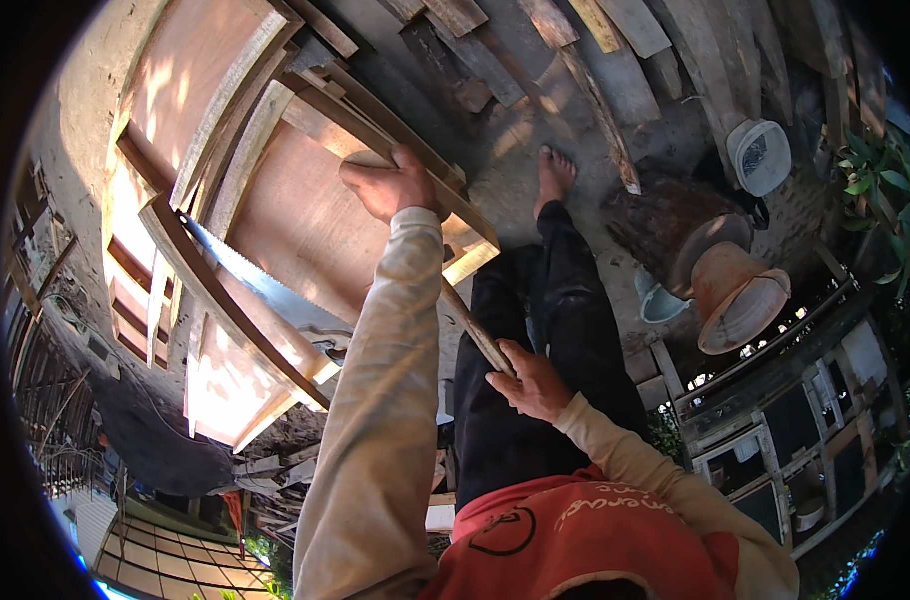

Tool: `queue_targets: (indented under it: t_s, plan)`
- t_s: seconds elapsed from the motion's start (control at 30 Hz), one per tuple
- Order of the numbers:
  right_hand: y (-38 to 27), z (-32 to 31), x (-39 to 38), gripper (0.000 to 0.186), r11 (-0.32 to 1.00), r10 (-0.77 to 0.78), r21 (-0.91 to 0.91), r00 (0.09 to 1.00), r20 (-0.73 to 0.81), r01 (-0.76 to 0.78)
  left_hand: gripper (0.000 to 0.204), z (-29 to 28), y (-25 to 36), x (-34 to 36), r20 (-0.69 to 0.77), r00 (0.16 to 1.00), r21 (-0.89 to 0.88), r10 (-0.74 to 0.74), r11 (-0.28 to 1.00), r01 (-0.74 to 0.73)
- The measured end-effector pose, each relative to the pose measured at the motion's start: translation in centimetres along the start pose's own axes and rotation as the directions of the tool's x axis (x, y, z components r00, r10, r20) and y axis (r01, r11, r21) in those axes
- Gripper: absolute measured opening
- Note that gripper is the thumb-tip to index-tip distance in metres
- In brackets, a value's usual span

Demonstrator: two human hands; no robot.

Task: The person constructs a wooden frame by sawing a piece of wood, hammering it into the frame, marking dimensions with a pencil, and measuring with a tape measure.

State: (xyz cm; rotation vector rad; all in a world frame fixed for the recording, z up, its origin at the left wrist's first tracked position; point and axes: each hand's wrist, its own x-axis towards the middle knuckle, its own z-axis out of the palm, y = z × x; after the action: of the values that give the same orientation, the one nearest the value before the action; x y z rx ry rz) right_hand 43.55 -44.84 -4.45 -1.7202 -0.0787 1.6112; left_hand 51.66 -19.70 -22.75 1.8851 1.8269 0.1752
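Note:
My left hand (pixel 393 187) is closed at the edge of a wooden frame (pixel 465 228), its fingers curled over the rail. A thin plywood panel (pixel 310 215) fills this frame. My right hand (pixel 535 382) grips a slim wooden handle (pixel 472 325) near its lower end. The handle slants up toward the frame, and my left forearm hides its far end, so I cannot tell the tool's kind. To the left of my forearm a handsaw (pixel 265 285) lies across the panelled work, its toothed blade catching light.
A curved-looking batten (pixel 225 300) crosses the panels beside the saw. Loose boards (pixel 475 60) lie on the ground ahead. On the right are an orange pot (pixel 743 310), a white bucket (pixel 760 158) and a dark log-like stump (pixel 665 225). My bare foot (pixel 555 178) rests on the ground.

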Motion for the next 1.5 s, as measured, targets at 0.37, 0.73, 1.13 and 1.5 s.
queue_targets:
  t_s: [0.37, 0.73, 1.13, 1.5]
  plan:
    - [-3.9, -4.7, -4.6, 0.05, 0.821, 0.302, 0.45, 0.936, 0.178, -0.351, 0.052, -1.2, 0.0, -0.5, -0.01, 1.0, -0.031, -0.027, 0.999, 0.027]
    - [-18.2, -2.6, 14.3, 0.055, 0.838, -0.516, -0.028, 0.809, 0.282, 0.545, 0.051, -2.2, 0.5, -0.2, -0.008, 0.999, -0.005, -0.044, 0.999, 0.044]
    - [-17.6, 0.1, 14.6, 0.057, 0.837, -0.49, -0.251, 0.87, 0.054, 0.487, 0.044, -3.0, 0.7, -0.3, -0.05, 0.998, -0.015, -0.05, 0.999, 0.049]
    - [-16.1, -0.6, 13.7, 0.059, 0.848, -0.47, -0.248, 0.881, 0.053, 0.468, 0.05, -2.5, 0.0, -0.2, -0.026, 0.999, 0.023, -0.041, 0.999, 0.042]
